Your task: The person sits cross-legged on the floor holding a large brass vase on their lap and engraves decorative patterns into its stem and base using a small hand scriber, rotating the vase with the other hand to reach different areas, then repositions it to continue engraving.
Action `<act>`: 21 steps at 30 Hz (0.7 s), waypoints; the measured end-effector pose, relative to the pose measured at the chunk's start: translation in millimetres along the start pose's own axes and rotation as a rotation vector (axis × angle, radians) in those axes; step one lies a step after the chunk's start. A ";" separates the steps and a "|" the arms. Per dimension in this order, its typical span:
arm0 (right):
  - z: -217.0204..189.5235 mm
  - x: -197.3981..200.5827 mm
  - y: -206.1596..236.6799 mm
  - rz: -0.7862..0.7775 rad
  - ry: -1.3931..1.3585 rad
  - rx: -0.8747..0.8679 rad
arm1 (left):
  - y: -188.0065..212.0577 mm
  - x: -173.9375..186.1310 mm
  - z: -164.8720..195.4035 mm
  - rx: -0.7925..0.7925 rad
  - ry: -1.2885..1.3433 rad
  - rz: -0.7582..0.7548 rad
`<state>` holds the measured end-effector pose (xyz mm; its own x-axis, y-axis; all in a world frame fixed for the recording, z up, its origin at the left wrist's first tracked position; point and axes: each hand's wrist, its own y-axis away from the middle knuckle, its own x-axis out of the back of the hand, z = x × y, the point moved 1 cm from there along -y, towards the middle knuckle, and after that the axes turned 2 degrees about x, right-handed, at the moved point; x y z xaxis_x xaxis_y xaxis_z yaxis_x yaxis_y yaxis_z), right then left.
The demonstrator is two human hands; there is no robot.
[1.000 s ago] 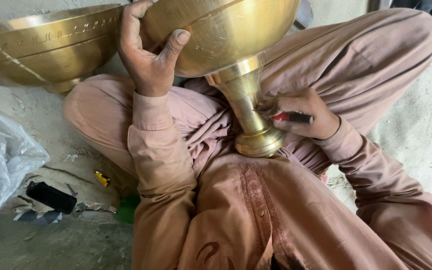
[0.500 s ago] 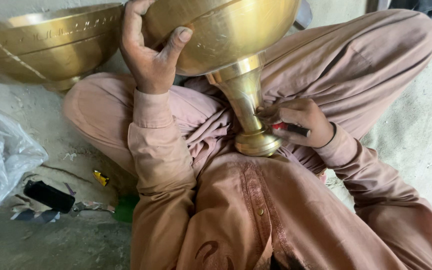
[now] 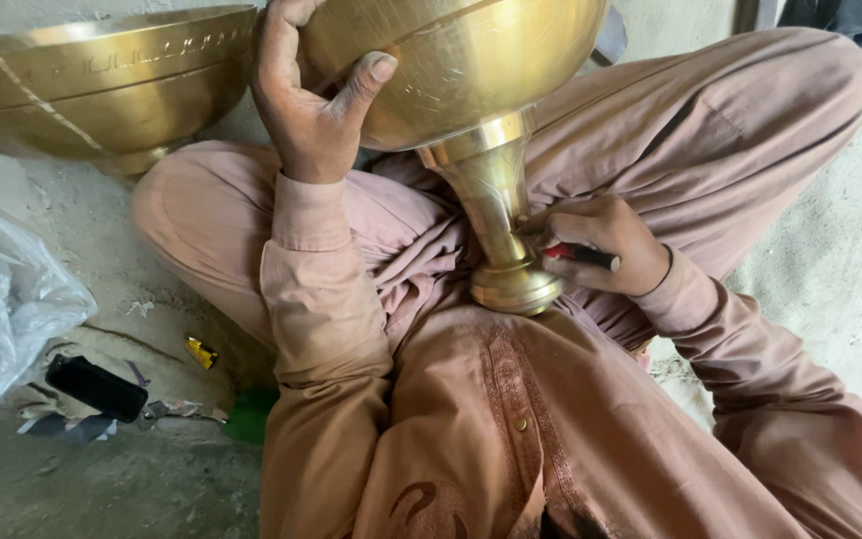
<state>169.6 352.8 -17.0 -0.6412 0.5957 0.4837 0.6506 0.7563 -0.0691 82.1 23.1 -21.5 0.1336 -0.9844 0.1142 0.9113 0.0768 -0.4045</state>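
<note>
Left hand (image 3: 313,120): gripping the big golden brass goblet-shaped bowl (image 3: 451,70) at its side.
Right hand (image 3: 606,245): closed on a thin red-and-black pen (image 3: 581,256) beside the bowl's stem.

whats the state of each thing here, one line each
brass goblet bowl: tilted, foot resting on the lap
left hand: gripping the bowl's side
right hand: closed on a red-tipped black tool, against the stem
second brass bowl: upright on the floor, untouched
clear plastic bag: crumpled on the floor

left: second brass bowl (image 3: 102,85), plastic bag (image 3: 2,319) | right: bare floor (image 3: 840,269)
</note>
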 end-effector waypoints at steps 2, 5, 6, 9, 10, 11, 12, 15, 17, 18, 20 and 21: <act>-7.6 -4.0 0.6 0.092 -0.011 0.118 | -0.5 0.9 0.1 0.001 -0.018 -0.003; -15.9 -9.1 -0.1 0.116 0.009 0.158 | 0.2 1.1 -1.1 0.003 -0.058 0.019; -17.9 -10.7 -0.5 0.127 -0.002 0.151 | 0.6 0.9 -1.3 0.005 -0.066 0.021; -19.9 -8.8 -4.1 0.113 0.001 0.147 | -1.3 1.1 -1.3 -0.009 -0.048 0.001; -20.2 -7.8 -5.1 0.096 0.001 0.144 | -1.6 1.1 -0.6 -0.007 -0.039 -0.001; -19.7 -7.8 -6.9 0.059 0.016 0.106 | -1.7 1.0 0.3 0.008 -0.023 -0.002; -18.4 -6.8 -9.1 0.023 0.033 0.067 | -1.8 0.8 1.1 0.024 -0.007 -0.003; -16.3 -1.3 -11.4 -0.027 0.032 0.039 | -1.9 0.1 3.4 0.073 0.041 -0.011; -14.4 0.7 -12.0 -0.051 0.014 0.039 | -2.5 0.0 4.5 0.056 0.033 -0.018; -13.2 2.0 -11.8 -0.068 0.008 0.030 | -2.6 -0.2 5.2 0.037 0.016 -0.016; -11.3 3.2 -10.4 -0.092 0.012 0.022 | -2.6 -0.9 7.2 0.011 -0.004 -0.017; -9.9 3.7 -10.1 -0.100 0.024 0.025 | -2.8 -1.0 8.5 0.005 -0.009 -0.018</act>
<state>164.7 344.8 -5.9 -0.6924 0.5105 0.5099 0.5733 0.8183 -0.0407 82.7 25.2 -12.8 0.1206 -0.9842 0.1293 0.9155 0.0599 -0.3979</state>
